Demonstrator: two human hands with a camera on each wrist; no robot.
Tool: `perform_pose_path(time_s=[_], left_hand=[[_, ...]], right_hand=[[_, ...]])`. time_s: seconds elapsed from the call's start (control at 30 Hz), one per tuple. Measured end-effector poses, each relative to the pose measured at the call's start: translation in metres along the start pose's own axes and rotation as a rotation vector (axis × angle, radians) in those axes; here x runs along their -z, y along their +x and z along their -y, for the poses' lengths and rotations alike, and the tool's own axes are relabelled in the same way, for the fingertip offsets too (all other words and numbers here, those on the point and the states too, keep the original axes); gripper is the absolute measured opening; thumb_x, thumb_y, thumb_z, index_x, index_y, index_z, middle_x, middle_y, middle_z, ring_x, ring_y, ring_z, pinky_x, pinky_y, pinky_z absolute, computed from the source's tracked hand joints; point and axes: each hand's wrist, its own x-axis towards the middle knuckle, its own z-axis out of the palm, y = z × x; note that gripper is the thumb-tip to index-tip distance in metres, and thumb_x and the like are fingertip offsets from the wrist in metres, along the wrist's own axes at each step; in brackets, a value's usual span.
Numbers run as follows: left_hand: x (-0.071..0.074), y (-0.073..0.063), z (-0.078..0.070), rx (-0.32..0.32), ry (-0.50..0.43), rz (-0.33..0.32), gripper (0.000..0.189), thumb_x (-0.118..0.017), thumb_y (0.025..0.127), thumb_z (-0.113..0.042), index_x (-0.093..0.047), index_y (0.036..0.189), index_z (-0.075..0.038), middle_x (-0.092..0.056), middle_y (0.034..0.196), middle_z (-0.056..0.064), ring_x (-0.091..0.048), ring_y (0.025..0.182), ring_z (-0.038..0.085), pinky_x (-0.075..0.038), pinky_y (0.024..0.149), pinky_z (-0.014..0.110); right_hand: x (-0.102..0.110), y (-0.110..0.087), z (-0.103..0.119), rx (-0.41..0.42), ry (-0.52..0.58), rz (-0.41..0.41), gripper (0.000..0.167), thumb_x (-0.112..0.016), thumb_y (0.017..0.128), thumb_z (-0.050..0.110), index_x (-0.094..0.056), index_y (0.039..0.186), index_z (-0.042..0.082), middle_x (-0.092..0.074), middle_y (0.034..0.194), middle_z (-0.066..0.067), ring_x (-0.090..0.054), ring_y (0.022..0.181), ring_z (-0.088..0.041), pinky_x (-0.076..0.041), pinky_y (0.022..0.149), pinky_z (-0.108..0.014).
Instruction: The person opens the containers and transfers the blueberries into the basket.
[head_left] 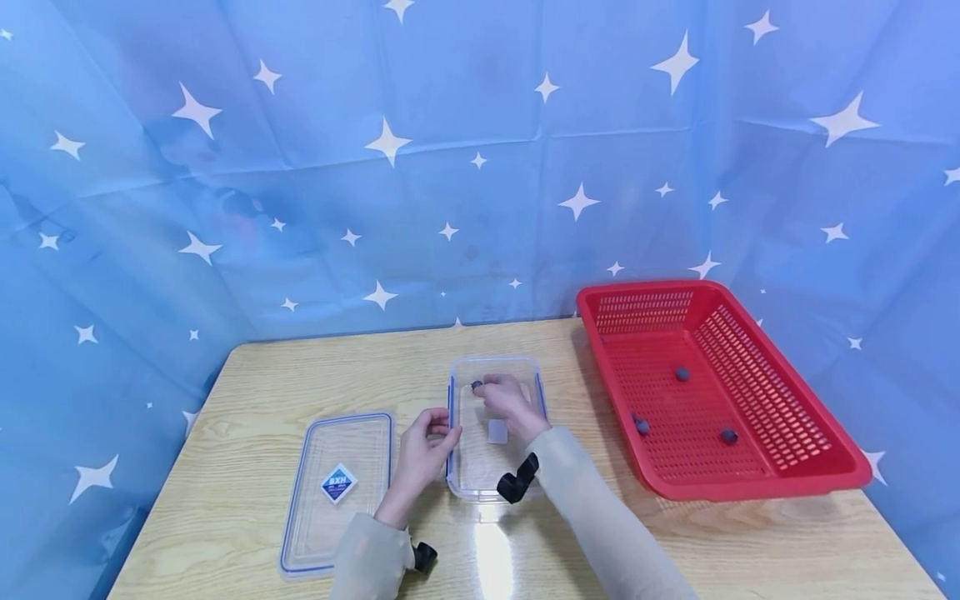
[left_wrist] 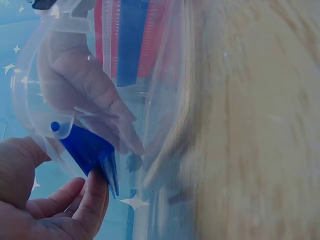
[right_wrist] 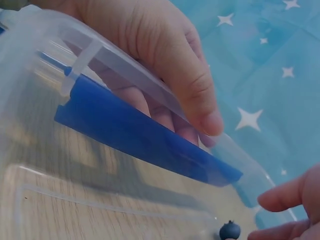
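Observation:
A clear plastic food box [head_left: 480, 492] with blue latches [right_wrist: 145, 132] stands on the table before me. My left hand [head_left: 429, 442] grips its left wall; in the right wrist view the thumb lies over the rim and the fingers are behind the latch. My right hand [head_left: 510, 400] reaches into the box from the right, thumb and finger apart. Close by its fingertips, a dark blueberry [right_wrist: 230, 231] is low in the box near the far left corner. Through the clear wall, the left wrist view shows the same berry [left_wrist: 134, 162] under the right fingers.
A red plastic basket [head_left: 757, 483] with several blueberries [head_left: 682, 374] stands on the right of the wooden table [head_left: 247, 400]. The box's clear lid [head_left: 352, 433], edged in blue with a BXH label, lies at left. A blue star-patterned curtain [head_left: 450, 167] hangs behind.

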Motion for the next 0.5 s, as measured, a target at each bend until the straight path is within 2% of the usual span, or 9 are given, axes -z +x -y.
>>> perform_pose_path(time_s=[0.27, 0.5], left_hand=[[0.001, 0.000, -0.002, -0.012, -0.004, -0.001, 0.029, -0.068, 0.084, -0.003, -0.057, 0.108, 0.009, -0.061, 0.098, 0.020, -0.061, 0.085, 0.026, -0.056, 0.072, 0.028], [0.006, -0.008, -0.032, -0.021, -0.016, 0.016, 0.028, -0.064, 0.083, 0.004, -0.053, 0.106, 0.017, -0.058, 0.098, 0.033, -0.059, 0.085, 0.038, -0.056, 0.073, 0.039]], right_hand=[[-0.009, 0.008, 0.002, 0.015, -0.008, 0.032, 0.047, -0.055, 0.088, 0.005, -0.045, 0.132, -0.008, -0.052, 0.126, -0.026, -0.053, 0.112, -0.035, -0.047, 0.092, -0.040], [-0.012, 0.013, -0.001, 0.033, -0.051, 0.056, 0.042, -0.056, 0.087, 0.002, -0.050, 0.128, -0.008, -0.055, 0.124, -0.024, -0.055, 0.108, -0.033, -0.048, 0.090, -0.040]])
